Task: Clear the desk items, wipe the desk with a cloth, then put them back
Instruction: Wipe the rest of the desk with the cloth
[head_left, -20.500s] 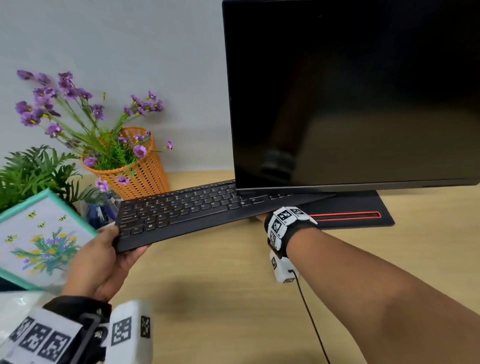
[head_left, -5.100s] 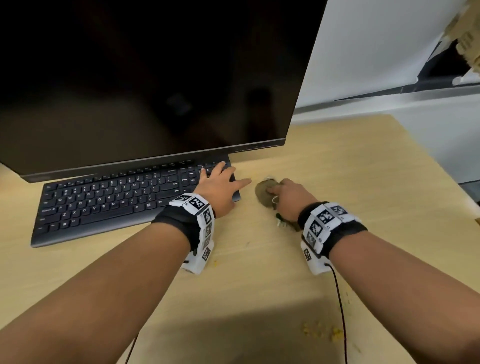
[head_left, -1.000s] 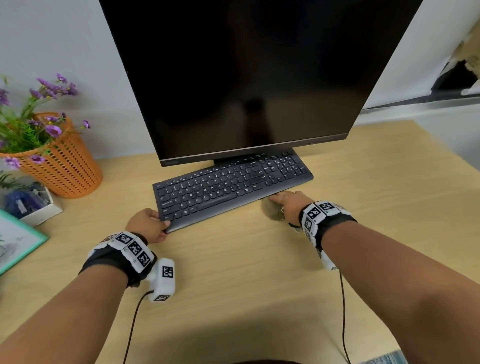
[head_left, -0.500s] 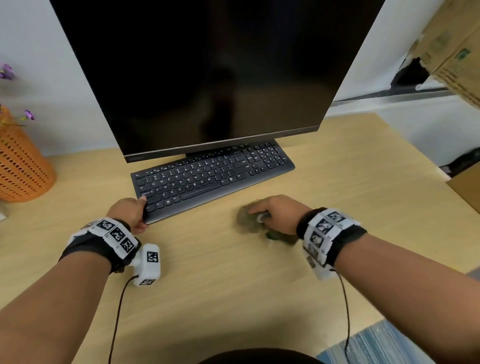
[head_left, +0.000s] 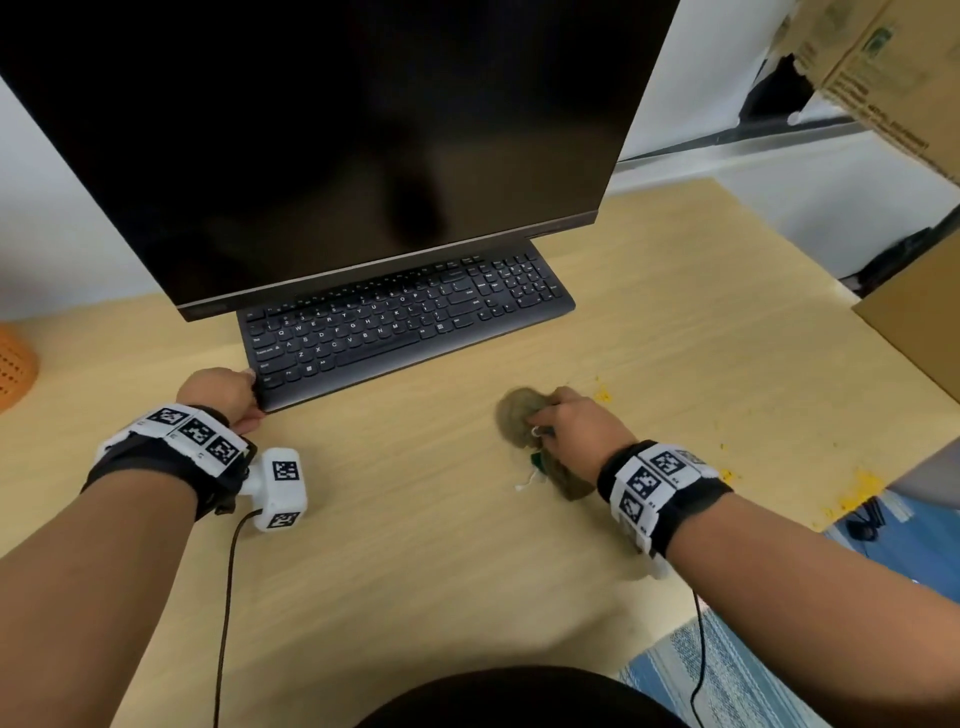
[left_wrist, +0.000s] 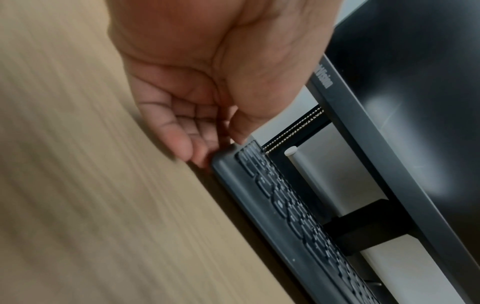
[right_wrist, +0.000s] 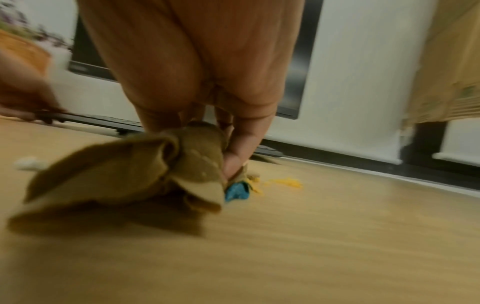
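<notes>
A black keyboard (head_left: 405, 322) lies on the wooden desk (head_left: 415, 545) under the front edge of a dark monitor (head_left: 337, 130). My left hand (head_left: 228, 397) grips its front left corner. In the left wrist view the thumb lies on top of the keyboard (left_wrist: 285, 205) and the left hand's (left_wrist: 215, 148) fingers curl at the corner edge. My right hand (head_left: 571, 431) holds a bunched brown cloth (head_left: 517, 418) down on the desk in front of the keyboard's right end. The right wrist view shows the cloth (right_wrist: 116, 174) crumpled under my right hand (right_wrist: 207, 144).
Yellow crumbs (head_left: 602, 397) lie just right of the cloth, and more are scattered toward the desk's right edge (head_left: 857, 493). An orange basket (head_left: 13, 364) sits at the far left. Cardboard boxes (head_left: 914, 322) stand at the right. A blue striped mat (head_left: 727, 675) lies below the desk.
My right hand has drawn the cloth away from the keyboard's front edge, toward me and slightly right. My left hand has stayed on the keyboard's left corner.
</notes>
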